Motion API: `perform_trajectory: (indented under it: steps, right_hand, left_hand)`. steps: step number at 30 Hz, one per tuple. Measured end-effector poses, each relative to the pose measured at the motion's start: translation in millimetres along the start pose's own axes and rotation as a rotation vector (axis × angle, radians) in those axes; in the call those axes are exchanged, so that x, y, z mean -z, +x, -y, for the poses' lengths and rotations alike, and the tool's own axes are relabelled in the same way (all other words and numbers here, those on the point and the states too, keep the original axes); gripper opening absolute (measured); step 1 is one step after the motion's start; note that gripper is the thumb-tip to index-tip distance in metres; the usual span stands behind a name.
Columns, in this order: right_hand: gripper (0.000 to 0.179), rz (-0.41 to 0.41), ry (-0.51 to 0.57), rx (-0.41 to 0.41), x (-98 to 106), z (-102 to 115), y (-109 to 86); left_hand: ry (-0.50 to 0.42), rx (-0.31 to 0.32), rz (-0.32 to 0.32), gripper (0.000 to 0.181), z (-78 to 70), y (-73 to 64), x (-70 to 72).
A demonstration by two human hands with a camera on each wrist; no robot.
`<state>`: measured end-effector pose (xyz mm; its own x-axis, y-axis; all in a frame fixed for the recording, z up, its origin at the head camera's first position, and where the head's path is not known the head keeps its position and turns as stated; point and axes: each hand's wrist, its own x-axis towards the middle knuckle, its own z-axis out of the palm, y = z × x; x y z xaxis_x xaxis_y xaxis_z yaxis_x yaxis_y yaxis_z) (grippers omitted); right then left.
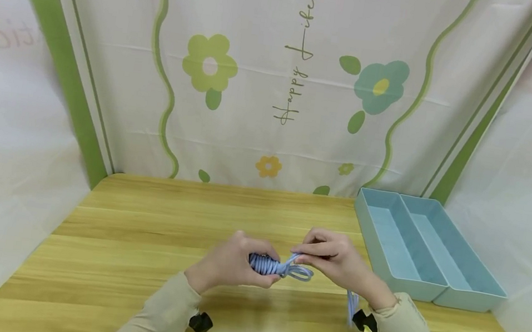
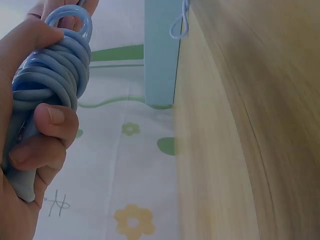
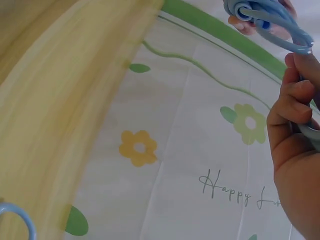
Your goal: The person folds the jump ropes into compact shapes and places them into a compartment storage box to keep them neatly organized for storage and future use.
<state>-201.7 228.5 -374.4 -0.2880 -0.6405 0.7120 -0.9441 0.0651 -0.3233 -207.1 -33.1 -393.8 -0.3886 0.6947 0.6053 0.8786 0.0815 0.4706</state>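
Above the near middle of the table (image 1: 138,216), your left hand (image 1: 228,265) grips the coiled blue cord (image 1: 265,264), long axis left-right; your right hand (image 1: 334,259) pinches its loop end.

wooden table (image 1: 132,260) before a flowered white backdrop (image 1: 250,130).

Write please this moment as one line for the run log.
left hand: grips coiled blue cable | right hand: pinches cable loop | light blue two-compartment tray: on wooden table, right
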Motion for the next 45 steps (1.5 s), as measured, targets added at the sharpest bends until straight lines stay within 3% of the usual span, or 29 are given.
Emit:
perform_trajectory:
  steps: [5, 9, 14, 21, 27, 31, 34, 40, 45]
  right_hand:
    - [0.027, 0.012, 0.019, -0.136, -1.3, 3.0, -1.9]
    - [0.025, 0.004, 0.026, -0.199, -5.2, -0.2, -4.9]
    - [0.025, -0.003, 0.063, -0.208, -10.2, -6.6, -8.3]
    - [0.027, 0.033, 0.109, -0.306, -11.3, 2.5, -2.2]
    - [0.020, 0.014, 0.150, -0.389, -10.7, 19.7, 9.4]
    - [0.026, 0.014, 0.137, -0.361, -12.5, 20.9, 11.3]
    - [0.027, 0.027, 0.122, -0.339, -13.9, 20.5, 11.0]
    - [0.024, 0.068, 0.110, -0.401, -20.7, 10.4, 2.7]
    - [0.020, 0.098, 0.168, -0.469, -21.4, 7.0, -2.3]
  left_hand:
    - [-0.026, -0.066, -0.007, 0.013, -1.0, 2.2, -6.4]
    - [-0.055, -0.079, -0.024, 0.013, -0.8, 1.7, -10.4]
    - [-0.130, -0.069, -0.086, 0.018, -4.1, 3.5, -12.6]
    - [-0.146, -0.075, -0.197, 0.034, -21.6, 10.6, -8.4]
    - [-0.261, 0.047, -0.296, 0.037, -30.3, 11.2, -8.4]
    - [-0.427, 0.155, -0.356, 0.035, -22.2, 7.0, -13.6]
    - [-0.496, 0.213, -0.398, 0.031, -16.7, 4.8, -16.4]
    - [-0.498, 0.265, -0.464, 0.031, -13.1, 3.6, -18.4]
    - [-0.480, 0.307, -0.506, 0.031, -13.0, 3.5, -19.2]
